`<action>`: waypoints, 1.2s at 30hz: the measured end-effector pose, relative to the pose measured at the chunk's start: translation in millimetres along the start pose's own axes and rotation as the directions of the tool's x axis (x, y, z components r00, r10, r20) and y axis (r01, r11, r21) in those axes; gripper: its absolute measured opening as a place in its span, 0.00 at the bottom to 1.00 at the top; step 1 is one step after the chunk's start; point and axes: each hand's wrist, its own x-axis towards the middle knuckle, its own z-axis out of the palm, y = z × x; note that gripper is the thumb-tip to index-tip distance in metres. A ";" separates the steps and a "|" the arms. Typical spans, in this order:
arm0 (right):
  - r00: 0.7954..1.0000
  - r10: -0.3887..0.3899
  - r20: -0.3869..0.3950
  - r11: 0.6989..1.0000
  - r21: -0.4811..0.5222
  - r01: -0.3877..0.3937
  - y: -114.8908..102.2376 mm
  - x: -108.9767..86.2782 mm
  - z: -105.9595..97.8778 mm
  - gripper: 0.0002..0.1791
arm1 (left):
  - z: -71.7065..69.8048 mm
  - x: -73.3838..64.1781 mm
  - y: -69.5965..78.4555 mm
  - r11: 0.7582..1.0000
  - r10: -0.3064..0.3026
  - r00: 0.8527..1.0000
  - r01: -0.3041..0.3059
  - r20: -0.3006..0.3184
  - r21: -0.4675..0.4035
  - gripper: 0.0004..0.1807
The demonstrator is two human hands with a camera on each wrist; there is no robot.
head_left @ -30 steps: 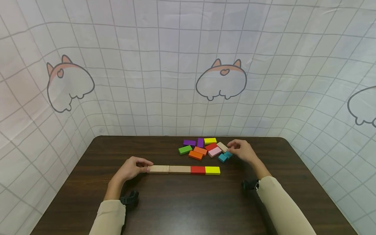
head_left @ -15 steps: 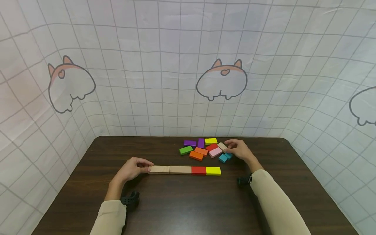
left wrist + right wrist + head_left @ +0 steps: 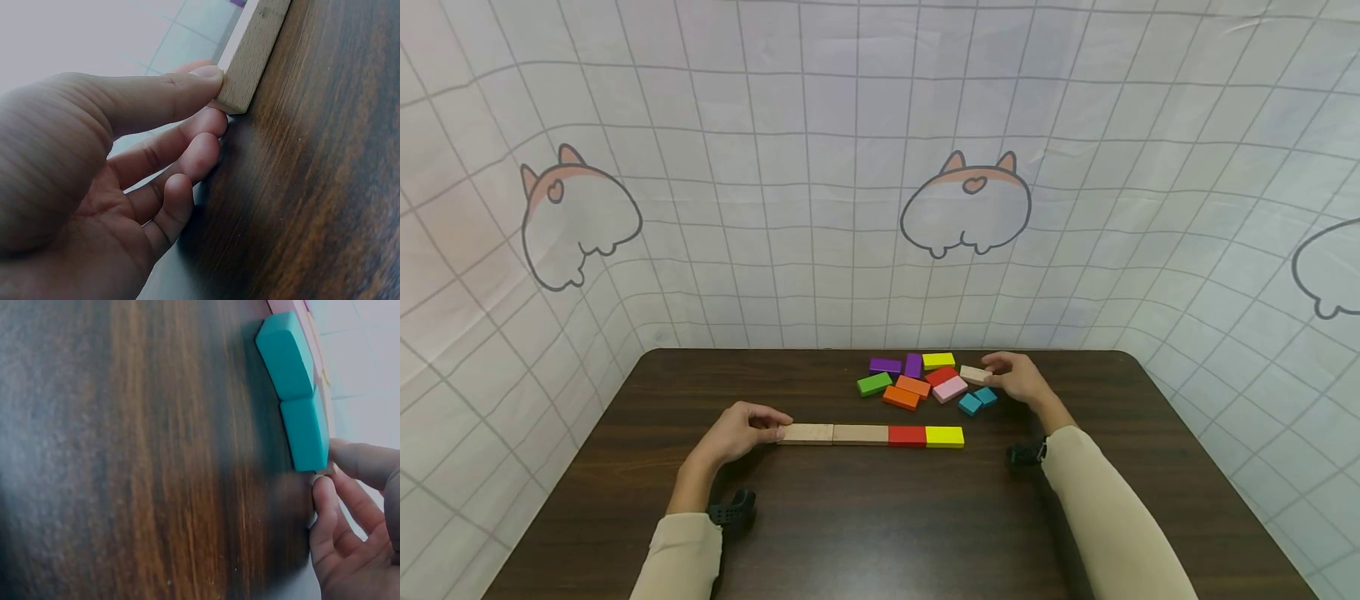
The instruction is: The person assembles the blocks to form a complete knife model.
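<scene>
1. The left hand has its thumb and fingers pinching the nine o'clock end of a plain wooden block.
2. From there a second plain block, red block and yellow block run toward three o'clock on the desk.
3. At one o'clock from the yellow block lies a loose wooden block.
4. The right hand seems to pinch it, though teal blocks partly hide those fingers' grip at the wrist view.

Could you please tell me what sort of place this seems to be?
Probably an indoor tabletop workspace, perhaps curtained off: a creased, grid-printed cloth hangs behind and to both sides of a dark table, where coloured blocks lie.
</scene>
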 end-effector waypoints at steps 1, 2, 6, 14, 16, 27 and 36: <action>1.000 -0.003 0.000 1.000 -0.001 0.003 0.7 -0.2 -0.9 0.21 | 0.0 0.1 0.1 1.000 0.000 1.000 0.000 0.000 0.001 0.10; 1.000 -0.006 0.001 1.000 -0.008 0.006 1.2 -0.4 -1.7 0.21 | 0.1 0.1 0.3 1.000 -0.001 1.000 0.001 -0.001 0.004 0.10; 1.000 -0.008 0.025 1.000 -0.020 0.008 4.1 -1.9 -4.4 0.21 | 0.1 -0.2 2.0 1.000 -0.004 1.000 0.004 0.001 0.007 0.10; 0.998 -0.023 0.061 1.000 0.000 0.023 7.7 -4.8 -8.4 0.24 | 0.4 -0.2 3.7 1.000 -0.004 1.000 0.004 0.002 0.020 0.10; 0.998 -0.019 0.057 1.000 -0.009 0.020 7.5 -4.2 -7.9 0.24 | 0.6 0.0 3.6 1.000 -0.003 1.000 0.003 0.001 0.022 0.10; 0.992 -0.098 0.074 0.990 -0.096 0.105 7.0 -6.5 -16.8 0.22 | -0.4 -2.1 4.3 1.000 -0.016 1.000 0.016 -0.001 0.017 0.10; 0.977 -0.187 0.105 0.974 -0.106 0.198 5.8 -18.4 -31.5 0.21 | -0.6 -2.3 3.8 1.000 -0.015 1.000 0.015 -0.002 0.022 0.10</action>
